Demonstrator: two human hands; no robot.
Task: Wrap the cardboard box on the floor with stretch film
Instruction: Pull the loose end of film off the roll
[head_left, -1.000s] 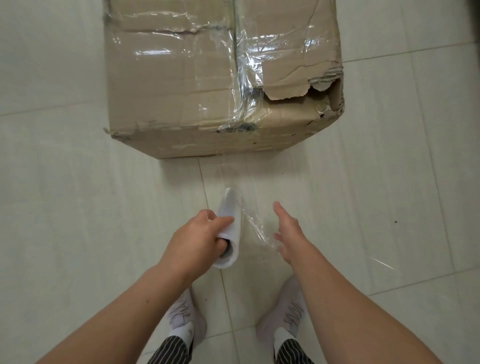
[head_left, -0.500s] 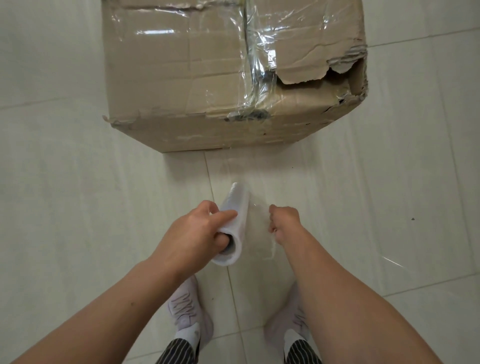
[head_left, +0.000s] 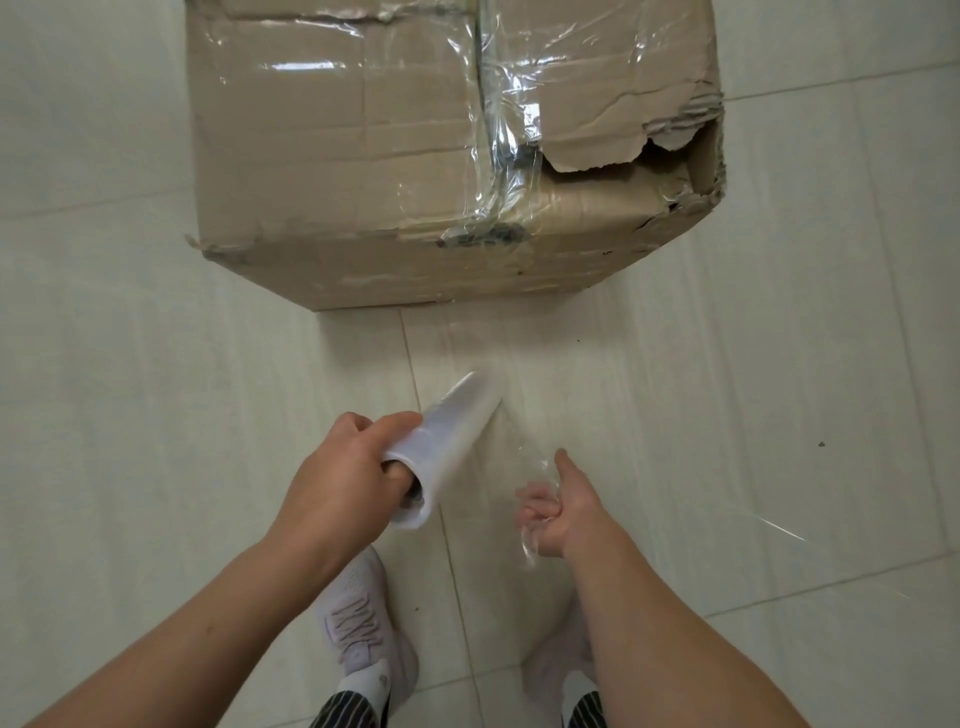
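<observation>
Cardboard box (head_left: 363, 156) sitting on the floor (head_left: 130, 415) just ahead of the shoes (head_left: 358, 623), well apart from both hands, with some shiny clear film (head_left: 498, 130) already stuck over its top and a torn corner (head_left: 649, 150) on the right. From the head view: left hand (head_left: 343, 483) with a tight grip round the near end of the stretch film roll (head_left: 447, 441), roll tipped up and pointing toward the box. Right hand (head_left: 566, 509) with fingers curled, grip closed on the loose film end (head_left: 530, 545) pulled off the roll. Looks like the step of pulling out film, ready for a new band. Next, most likely: bend down, press the loose end flat on a box side, keep it tight, then walk the roll around. No words or brand names to read on box or roll; pale marks on the shoes too blurry.
</observation>
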